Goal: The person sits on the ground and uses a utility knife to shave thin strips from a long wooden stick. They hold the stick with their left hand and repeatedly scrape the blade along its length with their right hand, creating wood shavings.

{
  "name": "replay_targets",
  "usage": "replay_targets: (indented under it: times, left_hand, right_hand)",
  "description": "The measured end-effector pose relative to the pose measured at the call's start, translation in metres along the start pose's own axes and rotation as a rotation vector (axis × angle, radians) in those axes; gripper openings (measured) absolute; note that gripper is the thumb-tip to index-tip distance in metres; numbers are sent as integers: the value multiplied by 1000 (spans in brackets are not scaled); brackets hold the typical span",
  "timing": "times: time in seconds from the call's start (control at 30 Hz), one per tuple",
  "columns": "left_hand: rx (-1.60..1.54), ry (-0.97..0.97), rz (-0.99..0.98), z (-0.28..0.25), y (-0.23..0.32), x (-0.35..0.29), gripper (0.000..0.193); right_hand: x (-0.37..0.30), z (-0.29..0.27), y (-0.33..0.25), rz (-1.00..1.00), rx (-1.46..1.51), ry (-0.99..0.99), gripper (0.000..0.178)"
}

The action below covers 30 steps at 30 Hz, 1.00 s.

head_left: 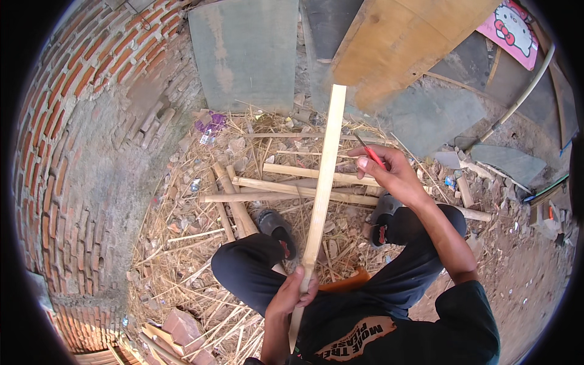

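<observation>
Head view: one long, pale, flat bamboo slat (323, 170) runs from the lap up over the littered ground. The left hand (292, 295) has its grip clamped round the slat's lower end. The right hand (389, 173) pinches one red pencil (371, 152) just beside it. About five bamboo poles (292, 188) lie crosswise beneath.

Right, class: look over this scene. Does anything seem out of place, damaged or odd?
The ground is littered with straw, rubble and broken bricks, and split bamboo poles lie crossed at angles. The left hand grips a pale bamboo strip; the right hand pinches a red pencil.
</observation>
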<state>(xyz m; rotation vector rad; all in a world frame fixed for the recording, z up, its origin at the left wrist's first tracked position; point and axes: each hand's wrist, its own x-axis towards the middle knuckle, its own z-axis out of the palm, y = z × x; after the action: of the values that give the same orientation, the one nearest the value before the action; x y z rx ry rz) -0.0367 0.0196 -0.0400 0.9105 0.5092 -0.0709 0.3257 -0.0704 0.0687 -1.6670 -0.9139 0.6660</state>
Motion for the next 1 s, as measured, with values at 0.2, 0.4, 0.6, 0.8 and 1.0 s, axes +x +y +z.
replay_targets:
  times: [0.2, 0.4, 0.6, 0.8, 1.0]
  left_hand:
    - [64, -69, -29, 7, 3, 13, 72]
    - [166, -171, 126, -2, 13, 26, 78]
    - [571, -82, 458, 10, 44, 52, 63]
    - [442, -62, 113, 32, 54, 54, 39]
    - [505, 85, 334, 42, 49, 55, 31]
  right_hand:
    - [-1, 14, 4, 82, 138, 17, 36]
    - [-6, 16, 3, 58, 198, 112, 34]
    - [-6, 16, 5, 72, 221, 113, 34]
    - [-7, 13, 7, 3, 144, 154, 34]
    - [-38, 16, 3, -272, -240, 224, 30]
